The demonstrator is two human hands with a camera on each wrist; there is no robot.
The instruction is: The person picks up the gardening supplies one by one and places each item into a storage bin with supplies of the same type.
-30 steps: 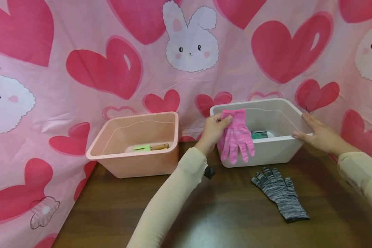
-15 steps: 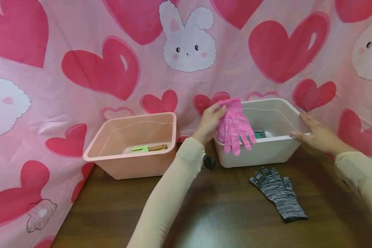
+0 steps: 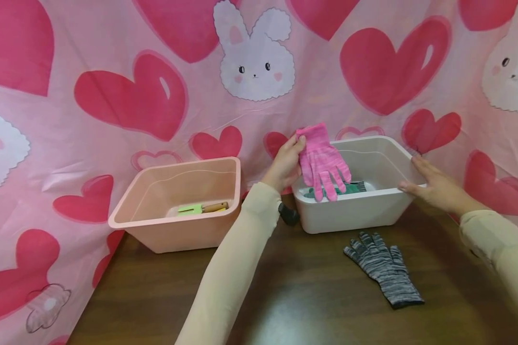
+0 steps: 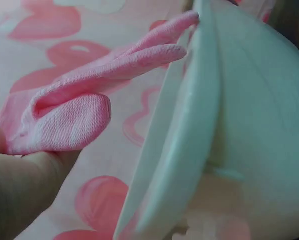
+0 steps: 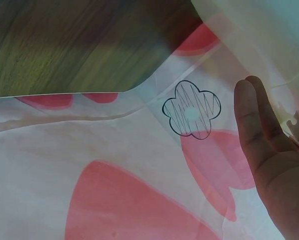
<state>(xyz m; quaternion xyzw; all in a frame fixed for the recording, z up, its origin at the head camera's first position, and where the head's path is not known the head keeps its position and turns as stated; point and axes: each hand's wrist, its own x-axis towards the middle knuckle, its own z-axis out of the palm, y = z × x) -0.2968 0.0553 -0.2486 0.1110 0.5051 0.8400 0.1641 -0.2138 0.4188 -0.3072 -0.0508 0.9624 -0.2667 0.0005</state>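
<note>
My left hand (image 3: 285,163) pinches a pink knit glove (image 3: 321,155) by its cuff, thumb on the near side. The glove's fingers hang down over the left end of a white plastic bin (image 3: 347,213); in the left wrist view the glove (image 4: 74,120) is beside the bin's rim (image 4: 182,135). My right hand (image 3: 440,187) rests at the bin's right front corner, thumb at the rim; the right wrist view shows straight fingers (image 5: 249,115) along its outside. Inside the bin lies a green and dark-striped item (image 3: 354,188), partly hidden by the glove.
A grey-black striped glove (image 3: 386,268) lies flat on the brown wooden table (image 3: 285,287) in front of the white bin. To the left stands a peach bin (image 3: 177,232) holding a green-bladed tool with a wooden handle (image 3: 203,208). A heart-and-rabbit-printed cloth (image 3: 259,115) hangs behind.
My left hand has lifted the pink glove up and slightly left, from in front of the white bin to above its rim. My right hand stays at the bin's corner. The view has shifted slightly.
</note>
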